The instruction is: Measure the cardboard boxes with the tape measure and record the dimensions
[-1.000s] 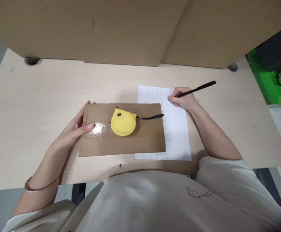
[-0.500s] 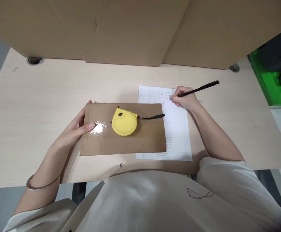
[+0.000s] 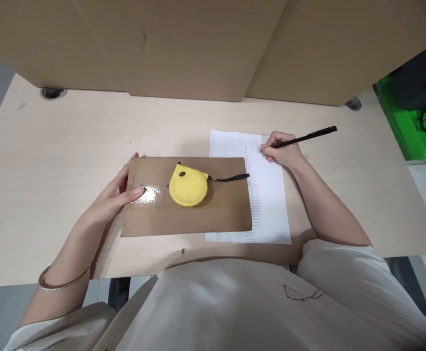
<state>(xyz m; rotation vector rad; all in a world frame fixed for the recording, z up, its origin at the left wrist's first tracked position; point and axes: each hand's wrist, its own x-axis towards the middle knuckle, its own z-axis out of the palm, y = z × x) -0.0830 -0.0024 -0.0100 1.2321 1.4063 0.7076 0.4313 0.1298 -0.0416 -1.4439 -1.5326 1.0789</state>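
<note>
Writing is judged to be the step in hand: the right hand (image 3: pixel 282 153), right of centre, is closed in a grip on a black pen (image 3: pixel 304 138), whose tip is set near the top of a printed sheet (image 3: pixel 267 204). The sheet lies flat on the surface (image 3: pixel 51 161), its left margin tucked under a cardboard (image 3: pixel 198 219) at the centre of the frame. The left hand (image 3: pixel 112 200) is laid open on the cardboard's left edge, a fingertip stretched onto a glossy strip (image 3: pixel 150 196), with nothing clasped. A yellow tape measure (image 3: pixel 188 185) sits on the middle of the cardboard, its black strap (image 3: pixel 231 178) trailing right toward the sheet. A bracelet (image 3: pixel 57 285) is worn on the left wrist, at lower left. Brown partitions (image 3: pixel 183 48) stand across the top of the frame, and a green object (image 3: pixel 399 122) is seen at the right edge. For further lines, it is judged that the sheet would need to be kept flat and the pen tip pressed lightly; the sheet's left columns are covered by the cardboard.
</note>
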